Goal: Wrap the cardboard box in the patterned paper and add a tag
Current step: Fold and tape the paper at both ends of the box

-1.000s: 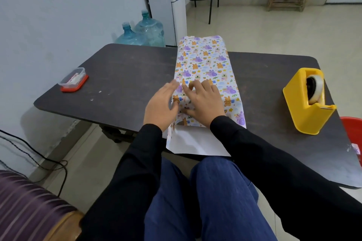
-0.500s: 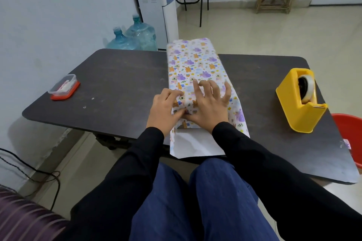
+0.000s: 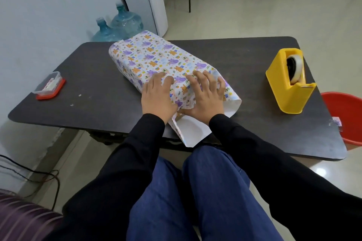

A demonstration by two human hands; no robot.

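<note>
The box lies wrapped in patterned paper [image 3: 156, 55] with purple and orange animals, set at an angle on the dark table [image 3: 94, 76]; no cardboard shows. My left hand [image 3: 156, 98] and my right hand [image 3: 205, 96] press flat on the near end of the parcel with fingers spread. Below them the paper's open end [image 3: 192, 131] shows its white inside and overhangs the table's front edge. No tag is in view.
A yellow tape dispenser [image 3: 290, 84] stands at the right of the table. A small clear container with a red lid [image 3: 50, 86] sits at the left. A red bucket [image 3: 346, 117] stands beyond the right edge. Water bottles [image 3: 117, 27] and a dispenser stand behind.
The wrapped box has turned so its far end points left and its near end right. Both hands moved with it and spread apart over the near end.
</note>
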